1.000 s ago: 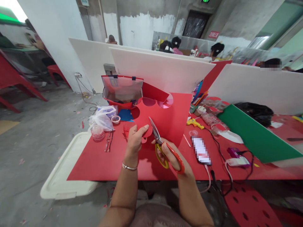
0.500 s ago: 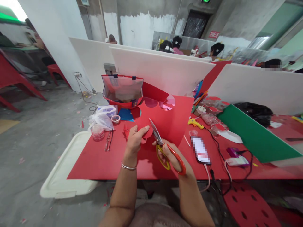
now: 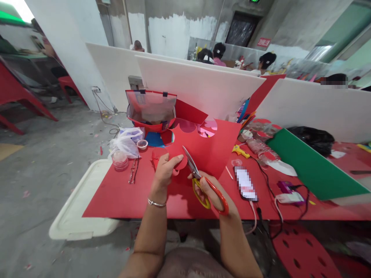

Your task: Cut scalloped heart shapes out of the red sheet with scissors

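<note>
A large red sheet (image 3: 211, 150), paper or thin card, is held up above the table with rounded bites cut from its far and left edges. My left hand (image 3: 165, 170) pinches a rounded part of it between thumb and fingers. Scissors with one red and one yellow handle loop (image 3: 216, 193) are in my right hand (image 3: 213, 189), whose fingers pass through the loops. The scissor blades (image 3: 189, 160) lie against the sheet just right of my left thumb, pointing away and to the left. Part of the sheet's lower edge is hidden behind my hands.
On the red tabletop (image 3: 116, 202), a yellow glue gun (image 3: 241, 151) and a phone (image 3: 245, 183) with cables lie right. A white plastic bag (image 3: 124, 146), round clear lids (image 3: 119, 160) and tweezers (image 3: 133, 171) lie left. A green board (image 3: 315, 166) leans at far right; white partitions (image 3: 199, 83) stand behind.
The red sheet has shifted slightly to the right and tilted. Both hands keep nearly the same place and grip, and the scissors hardly move. The camera view has moved slightly.
</note>
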Motion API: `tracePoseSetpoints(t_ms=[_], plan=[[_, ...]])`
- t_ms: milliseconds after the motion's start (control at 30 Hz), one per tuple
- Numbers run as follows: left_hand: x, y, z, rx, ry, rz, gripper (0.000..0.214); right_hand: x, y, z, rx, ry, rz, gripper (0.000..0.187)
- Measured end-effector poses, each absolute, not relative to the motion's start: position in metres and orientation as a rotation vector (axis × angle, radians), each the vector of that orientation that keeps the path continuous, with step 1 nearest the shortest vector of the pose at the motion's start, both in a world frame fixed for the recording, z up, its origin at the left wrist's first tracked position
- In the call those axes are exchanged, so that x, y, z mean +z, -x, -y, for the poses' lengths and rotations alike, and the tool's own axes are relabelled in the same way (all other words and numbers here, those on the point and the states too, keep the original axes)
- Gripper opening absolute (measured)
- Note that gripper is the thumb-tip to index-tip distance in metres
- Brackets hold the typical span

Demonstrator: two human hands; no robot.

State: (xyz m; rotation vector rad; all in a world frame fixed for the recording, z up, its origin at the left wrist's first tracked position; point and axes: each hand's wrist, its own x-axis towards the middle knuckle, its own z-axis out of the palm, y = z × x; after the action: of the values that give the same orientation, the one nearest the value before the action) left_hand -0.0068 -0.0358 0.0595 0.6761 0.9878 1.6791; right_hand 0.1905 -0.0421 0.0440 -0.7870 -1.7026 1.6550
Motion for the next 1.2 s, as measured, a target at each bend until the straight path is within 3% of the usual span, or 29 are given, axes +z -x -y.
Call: tracePoseSetpoints(t_ms=[567, 1200], plan=[[0.041, 0.014, 0.031, 1.599, -0.839, -0.998, 0.036, 0.045, -0.196, 0.044, 1.674, 0.8, 1.728, 0.05], [0.035, 0.016, 0.034, 1.558, -0.869, -0.956, 0.028, 0.051, -0.204, 0.05, 1.676, 0.867, 1.736, 0.051]])
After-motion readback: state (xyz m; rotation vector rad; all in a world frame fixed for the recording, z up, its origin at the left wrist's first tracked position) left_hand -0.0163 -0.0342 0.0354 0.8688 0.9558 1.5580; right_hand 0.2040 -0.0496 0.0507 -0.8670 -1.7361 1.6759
